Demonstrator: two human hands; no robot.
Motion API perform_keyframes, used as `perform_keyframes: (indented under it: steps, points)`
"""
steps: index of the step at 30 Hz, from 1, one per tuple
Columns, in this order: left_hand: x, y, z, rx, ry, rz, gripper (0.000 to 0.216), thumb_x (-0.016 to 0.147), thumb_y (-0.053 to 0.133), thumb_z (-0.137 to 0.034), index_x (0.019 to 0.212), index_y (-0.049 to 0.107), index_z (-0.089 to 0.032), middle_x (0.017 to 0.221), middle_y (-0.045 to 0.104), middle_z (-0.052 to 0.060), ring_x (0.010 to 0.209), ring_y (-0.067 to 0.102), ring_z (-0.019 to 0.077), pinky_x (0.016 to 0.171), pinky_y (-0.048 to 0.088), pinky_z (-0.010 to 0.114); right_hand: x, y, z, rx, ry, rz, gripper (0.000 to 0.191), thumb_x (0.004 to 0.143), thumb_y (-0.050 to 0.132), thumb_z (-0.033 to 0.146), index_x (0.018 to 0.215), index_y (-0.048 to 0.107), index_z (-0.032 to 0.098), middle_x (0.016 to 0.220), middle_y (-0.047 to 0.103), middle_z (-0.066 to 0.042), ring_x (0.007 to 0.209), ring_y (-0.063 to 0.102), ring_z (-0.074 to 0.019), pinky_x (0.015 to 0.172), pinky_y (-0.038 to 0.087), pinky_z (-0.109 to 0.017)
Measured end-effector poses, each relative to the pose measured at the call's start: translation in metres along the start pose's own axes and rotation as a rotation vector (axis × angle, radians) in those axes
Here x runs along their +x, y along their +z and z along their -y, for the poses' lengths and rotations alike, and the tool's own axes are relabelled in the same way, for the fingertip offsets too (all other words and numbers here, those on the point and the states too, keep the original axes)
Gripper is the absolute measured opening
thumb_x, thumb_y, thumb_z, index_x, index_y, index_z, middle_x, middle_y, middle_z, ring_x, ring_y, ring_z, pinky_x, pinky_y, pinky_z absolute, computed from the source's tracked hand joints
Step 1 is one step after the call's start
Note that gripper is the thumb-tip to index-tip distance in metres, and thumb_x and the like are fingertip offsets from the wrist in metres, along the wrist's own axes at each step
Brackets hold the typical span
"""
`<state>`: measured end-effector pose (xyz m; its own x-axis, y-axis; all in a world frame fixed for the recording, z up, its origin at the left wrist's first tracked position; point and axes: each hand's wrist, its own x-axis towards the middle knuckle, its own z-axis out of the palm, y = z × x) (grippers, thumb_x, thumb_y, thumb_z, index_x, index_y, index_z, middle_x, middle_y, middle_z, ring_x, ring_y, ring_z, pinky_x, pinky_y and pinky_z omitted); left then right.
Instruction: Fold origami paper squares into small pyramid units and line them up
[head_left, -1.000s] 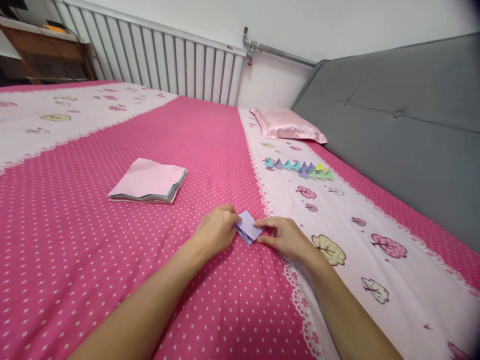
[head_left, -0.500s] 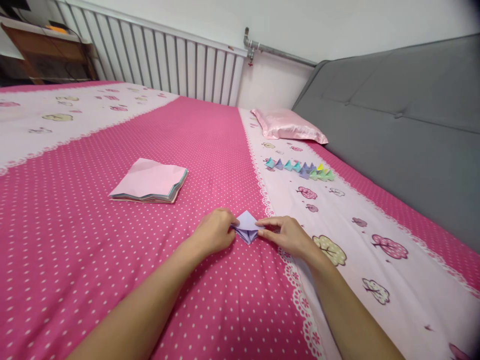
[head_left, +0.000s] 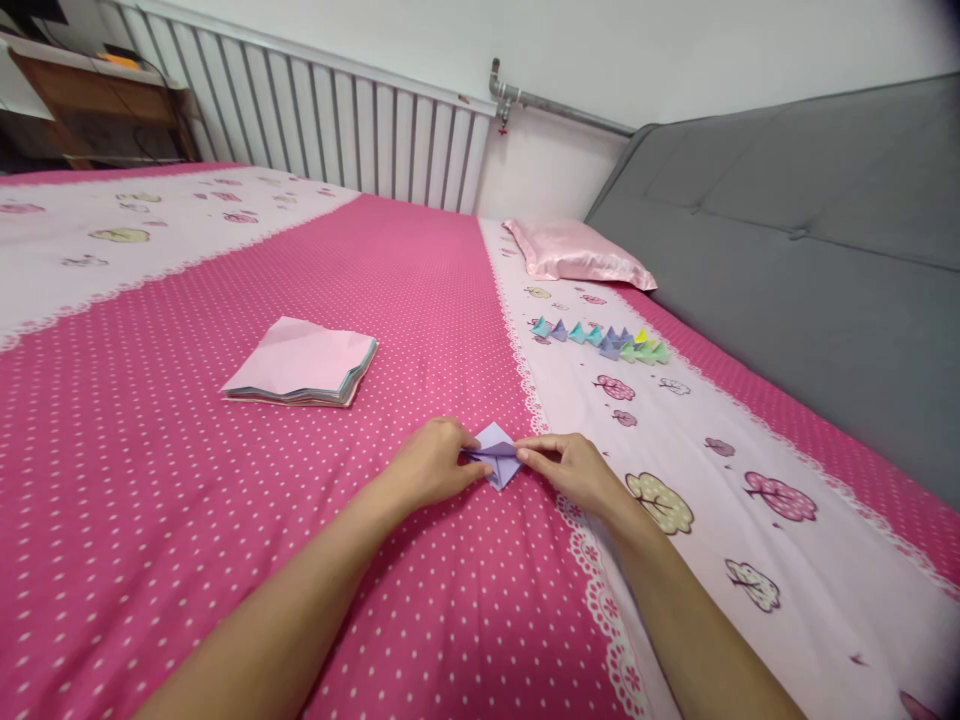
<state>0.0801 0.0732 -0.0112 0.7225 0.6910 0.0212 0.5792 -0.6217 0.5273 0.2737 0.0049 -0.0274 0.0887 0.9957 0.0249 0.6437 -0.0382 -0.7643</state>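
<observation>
Though near left hand (head_left: 435, 465), stack (head_left: 304, 362) apart.

lilac paper (head_left: 496, 456) now creased across, right hand (head_left: 576, 472) shifted onto its corner

Matt lilac paper (head_left: 496, 452) on dotted cotton bedsheet (head_left: 225, 480).

One lilac paper (head_left: 495, 452), one paper stack (head_left: 300, 362), one pillow (head_left: 574, 250), one folded-piece row (head_left: 600, 338).
</observation>
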Motion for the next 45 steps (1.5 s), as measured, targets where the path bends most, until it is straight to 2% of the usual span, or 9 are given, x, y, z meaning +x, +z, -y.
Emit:
perform_keyframes:
  steps: [3,8,13,19,22,25,32,38,45]
  points:
    - [0.001,0.002,0.000,0.020,-0.001,-0.013,0.033,0.080,0.047,-0.041,0.076,0.068,-0.016,0.073,0.064,0.006,0.070,0.056,0.0159,0.066,0.040,0.025,0.000,0.005,-0.001,-0.059,-0.035,-0.068,0.024,0.079,0.052,0.034,0.088,0.071,0.022,0.088,0.072,-0.002,0.082,0.065,-0.0204,0.074,0.048,-0.032]
    - [0.004,0.005,0.003,0.038,-0.010,-0.065,0.043,0.087,0.032,-0.034,0.067,0.064,-0.014,0.071,0.063,0.007,0.066,0.055,0.0144,0.065,0.039,0.025,0.001,0.012,-0.002,-0.132,-0.060,-0.154,0.020,0.078,0.052,0.031,0.081,0.070,0.022,0.083,0.071,-0.002,0.078,0.065,-0.0194,0.071,0.047,-0.030]
    - [0.008,0.013,0.006,0.064,-0.053,-0.104,0.025,0.079,0.048,-0.030,0.078,0.068,-0.016,0.076,0.066,0.006,0.071,0.057,0.0165,0.065,0.039,0.026,0.003,0.016,-0.002,-0.143,-0.044,-0.204,0.015,0.075,0.055,0.028,0.080,0.067,0.021,0.084,0.071,-0.002,0.079,0.064,-0.0185,0.074,0.047,-0.030]
    - [0.014,0.024,0.007,0.081,-0.179,-0.185,0.019,0.078,0.050,-0.028,0.079,0.066,-0.017,0.078,0.066,0.006,0.071,0.058,0.0172,0.066,0.041,0.028,0.004,0.022,-0.006,-0.132,-0.004,-0.282,0.021,0.071,0.060,0.025,0.092,0.057,0.021,0.084,0.068,-0.001,0.083,0.063,-0.0180,0.077,0.046,-0.032]
    - [0.013,0.026,0.005,0.077,-0.236,-0.230,0.018,0.076,0.053,-0.025,0.090,0.061,-0.018,0.083,0.065,0.005,0.075,0.058,0.0170,0.067,0.042,0.027,0.004,0.023,-0.006,-0.153,-0.039,-0.292,0.020,0.072,0.059,0.023,0.091,0.057,0.021,0.085,0.067,-0.001,0.083,0.062,-0.0183,0.078,0.046,-0.033]
    - [0.011,0.026,0.002,0.090,-0.187,-0.262,0.022,0.076,0.051,-0.020,0.097,0.059,-0.020,0.089,0.062,0.005,0.080,0.057,0.0170,0.069,0.042,0.026,0.005,0.023,-0.004,-0.187,-0.129,-0.269,0.011,0.074,0.057,0.021,0.084,0.062,0.021,0.091,0.065,-0.004,0.086,0.060,-0.0184,0.081,0.045,-0.033]
    - [0.013,0.029,0.002,0.111,-0.032,-0.191,0.025,0.078,0.044,-0.016,0.084,0.067,-0.020,0.081,0.061,0.005,0.078,0.057,0.0176,0.070,0.041,0.028,0.008,0.028,-0.003,-0.263,-0.145,-0.284,0.011,0.073,0.061,0.028,0.077,0.067,0.020,0.094,0.064,-0.006,0.092,0.057,-0.0200,0.086,0.042,-0.034]
    - [0.016,0.033,0.003,0.113,-0.037,-0.234,0.017,0.074,0.051,-0.024,0.083,0.065,-0.020,0.077,0.064,0.005,0.074,0.057,0.0185,0.070,0.042,0.029,0.009,0.030,-0.001,-0.285,-0.128,-0.294,0.013,0.070,0.063,0.031,0.075,0.067,0.020,0.093,0.063,-0.006,0.089,0.057,-0.0201,0.085,0.043,-0.034]
    - [0.018,0.033,0.002,0.082,-0.099,-0.230,0.025,0.071,0.046,-0.014,0.082,0.068,-0.021,0.083,0.067,0.005,0.078,0.059,0.0193,0.074,0.043,0.030,0.010,0.030,-0.005,-0.262,-0.089,-0.272,0.016,0.069,0.060,0.021,0.081,0.069,0.020,0.100,0.063,-0.007,0.095,0.057,-0.0204,0.089,0.042,-0.035]
